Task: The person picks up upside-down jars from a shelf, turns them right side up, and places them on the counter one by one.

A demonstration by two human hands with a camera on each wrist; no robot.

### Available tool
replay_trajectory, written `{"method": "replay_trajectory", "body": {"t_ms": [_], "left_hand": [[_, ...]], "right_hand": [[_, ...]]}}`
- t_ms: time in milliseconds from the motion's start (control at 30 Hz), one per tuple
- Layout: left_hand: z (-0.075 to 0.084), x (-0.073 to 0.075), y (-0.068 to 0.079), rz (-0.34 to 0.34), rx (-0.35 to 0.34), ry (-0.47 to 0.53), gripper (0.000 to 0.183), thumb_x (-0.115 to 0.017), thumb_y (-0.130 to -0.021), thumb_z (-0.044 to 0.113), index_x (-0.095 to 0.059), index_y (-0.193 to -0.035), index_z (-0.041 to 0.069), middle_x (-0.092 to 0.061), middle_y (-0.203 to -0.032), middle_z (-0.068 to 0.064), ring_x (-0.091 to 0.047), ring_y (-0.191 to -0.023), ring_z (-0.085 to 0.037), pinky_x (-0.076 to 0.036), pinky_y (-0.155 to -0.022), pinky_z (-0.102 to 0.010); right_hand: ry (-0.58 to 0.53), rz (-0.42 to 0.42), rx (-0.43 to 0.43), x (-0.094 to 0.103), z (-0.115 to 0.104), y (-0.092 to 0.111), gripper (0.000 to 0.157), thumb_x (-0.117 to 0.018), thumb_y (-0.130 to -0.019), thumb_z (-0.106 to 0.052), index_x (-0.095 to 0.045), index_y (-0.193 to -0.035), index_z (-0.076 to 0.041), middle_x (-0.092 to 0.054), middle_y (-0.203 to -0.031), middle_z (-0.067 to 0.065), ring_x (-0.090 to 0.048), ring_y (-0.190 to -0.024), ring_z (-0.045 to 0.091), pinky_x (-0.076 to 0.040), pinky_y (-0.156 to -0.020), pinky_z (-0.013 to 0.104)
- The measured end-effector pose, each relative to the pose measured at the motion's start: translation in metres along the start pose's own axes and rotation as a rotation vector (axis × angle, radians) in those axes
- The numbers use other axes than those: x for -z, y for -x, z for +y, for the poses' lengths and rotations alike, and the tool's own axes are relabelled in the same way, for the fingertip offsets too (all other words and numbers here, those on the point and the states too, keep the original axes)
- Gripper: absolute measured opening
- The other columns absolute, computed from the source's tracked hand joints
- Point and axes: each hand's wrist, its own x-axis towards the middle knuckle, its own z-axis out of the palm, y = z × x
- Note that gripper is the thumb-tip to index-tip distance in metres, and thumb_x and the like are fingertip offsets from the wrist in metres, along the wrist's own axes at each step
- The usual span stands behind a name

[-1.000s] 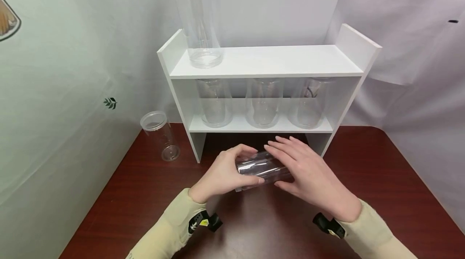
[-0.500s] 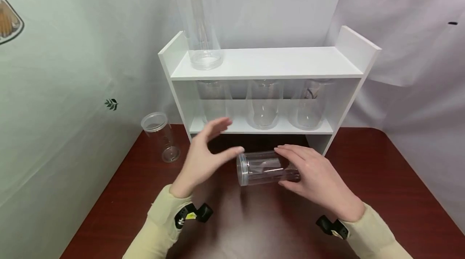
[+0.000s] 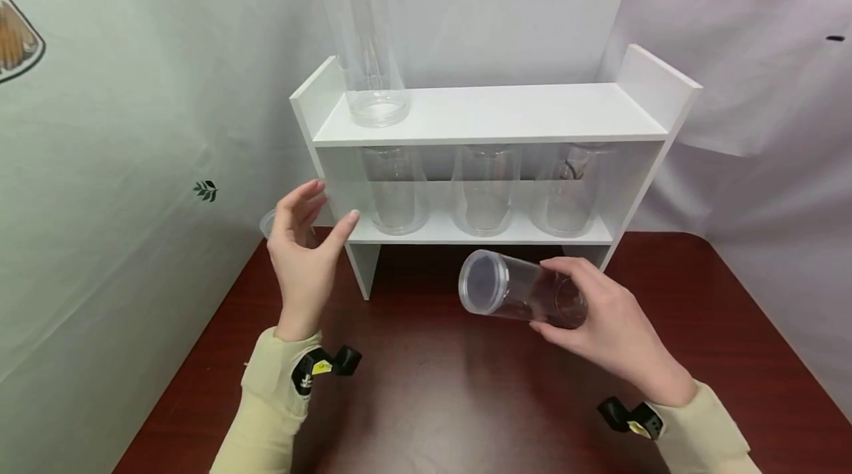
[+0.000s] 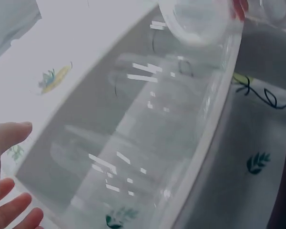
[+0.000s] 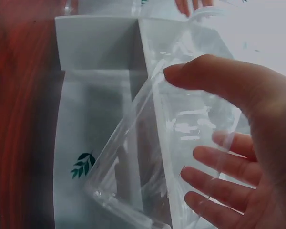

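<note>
My right hand (image 3: 609, 333) grips a clear plastic jar (image 3: 532, 289) around its right end, above the table in front of the shelf. The jar lies nearly sideways, its thick-ringed end turned left and toward the head camera. The right wrist view shows my thumb across the jar (image 5: 126, 126) and the fingers on its other side. My left hand (image 3: 302, 267) is raised at the left, fingers and thumb apart with nothing between them. It overlaps a second clear jar (image 3: 268, 224), mostly hidden behind it.
Behind the hands stands a white two-tier shelf (image 3: 506, 115). Three clear jars stand on its lower tier, including a middle jar (image 3: 486, 200). A tall clear cylinder (image 3: 377, 108) stands at the upper left. A dark red table (image 3: 426, 415) lies below; pale cloth (image 3: 133, 126) hangs around it.
My left hand has let go of the held jar and moved left, in front of the other jar. My right hand has moved slightly right, turning the jar's ringed end toward the camera.
</note>
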Motion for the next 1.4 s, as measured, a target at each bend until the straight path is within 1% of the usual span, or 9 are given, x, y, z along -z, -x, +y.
{"method": "replay_trajectory", "body": {"t_ms": [67, 200, 467, 700, 800, 933, 1033, 1300, 1400], "left_hand": [[0.005, 0.0, -0.001, 0.022, 0.031, -0.021, 0.056, -0.08, -0.084, -0.003, -0.056, -0.134, -0.006, -0.061, -0.132, -0.013, -0.056, -0.12, -0.03, -0.044, -0.104, -0.037], [-0.005, 0.001, -0.006, 0.019, 0.081, -0.045, 0.059, -0.08, -0.085, 0.0, -0.054, -0.138, -0.004, -0.059, -0.136, -0.01, -0.056, -0.121, -0.027, -0.044, -0.107, -0.039], [-0.016, 0.002, -0.012, -0.035, 0.152, -0.052, 0.064, -0.08, -0.086, 0.002, -0.055, -0.145, 0.0, -0.06, -0.14, -0.013, -0.06, -0.125, -0.028, -0.048, -0.105, -0.041], [-0.017, -0.001, -0.017, 0.01, 0.157, -0.086, 0.055, -0.081, -0.086, 0.002, -0.061, -0.137, -0.003, -0.066, -0.129, -0.018, -0.066, -0.115, -0.027, -0.054, -0.096, -0.035], [-0.023, -0.001, -0.019, 0.03, 0.145, -0.095, 0.051, -0.079, -0.088, 0.002, -0.063, -0.135, -0.003, -0.067, -0.126, -0.019, -0.068, -0.112, -0.028, -0.055, -0.093, -0.033], [-0.04, 0.002, -0.023, 0.056, 0.107, -0.142, 0.043, -0.078, -0.09, 0.004, -0.067, -0.131, 0.001, -0.069, -0.122, -0.016, -0.07, -0.108, -0.025, -0.056, -0.089, -0.029], [-0.052, 0.005, -0.025, 0.062, 0.077, -0.171, 0.037, -0.077, -0.092, 0.008, -0.071, -0.129, 0.005, -0.071, -0.12, -0.011, -0.071, -0.105, -0.02, -0.057, -0.087, -0.026], [-0.054, 0.007, -0.027, 0.046, 0.059, -0.205, 0.033, -0.076, -0.094, 0.011, -0.073, -0.126, 0.008, -0.073, -0.117, -0.008, -0.072, -0.101, -0.017, -0.057, -0.085, -0.024], [-0.053, 0.007, -0.027, 0.038, 0.06, -0.226, 0.033, -0.075, -0.094, 0.008, -0.072, -0.127, 0.005, -0.072, -0.118, -0.01, -0.072, -0.101, -0.019, -0.057, -0.084, -0.024]], "right_hand": [[-0.039, 0.026, -0.016, 0.005, 0.002, 0.001, 0.078, -0.093, -0.063, -0.027, -0.061, -0.132, -0.011, -0.063, -0.125, -0.005, -0.063, -0.107, 0.015, -0.043, -0.093, 0.014], [-0.115, 0.094, -0.061, 0.017, 0.005, 0.005, 0.081, -0.096, -0.058, -0.019, -0.063, -0.131, -0.009, -0.065, -0.121, -0.003, -0.062, -0.106, 0.017, -0.042, -0.095, 0.015], [-0.224, 0.267, -0.245, 0.051, 0.01, 0.017, 0.096, -0.097, -0.046, 0.012, -0.058, -0.133, 0.0, -0.065, -0.12, 0.0, -0.062, -0.107, 0.003, -0.045, -0.09, 0.013], [-0.281, 0.414, -0.426, 0.079, 0.021, 0.028, 0.09, -0.085, -0.055, 0.026, -0.052, -0.136, 0.003, -0.068, -0.099, 0.004, -0.066, -0.085, 0.01, -0.05, -0.076, 0.014], [-0.354, 0.492, -0.474, 0.085, 0.031, 0.031, 0.086, -0.08, -0.06, 0.028, -0.052, -0.136, 0.0, -0.07, -0.104, 0.01, -0.067, -0.087, 0.014, -0.051, -0.074, 0.013], [-0.414, 0.557, -0.528, 0.085, 0.05, 0.035, 0.081, -0.078, -0.067, 0.026, -0.051, -0.136, -0.006, -0.066, -0.123, 0.015, -0.068, -0.101, 0.017, -0.052, -0.08, 0.014], [-0.386, 0.556, -0.571, 0.081, 0.068, 0.038, 0.076, -0.079, -0.07, 0.022, -0.052, -0.134, -0.008, -0.064, -0.124, 0.014, -0.066, -0.104, 0.016, -0.051, -0.083, 0.013], [-0.566, 0.534, -0.697, 0.057, 0.116, 0.048, 0.066, -0.08, -0.073, 0.019, -0.051, -0.123, -0.012, -0.059, -0.117, 0.005, -0.069, -0.094, 0.005, -0.053, -0.077, 0.01], [-0.532, 0.489, -0.731, 0.046, 0.129, 0.051, 0.064, -0.081, -0.076, 0.014, -0.05, -0.123, -0.016, -0.059, -0.113, 0.002, -0.068, -0.091, 0.001, -0.052, -0.076, 0.01]]}}
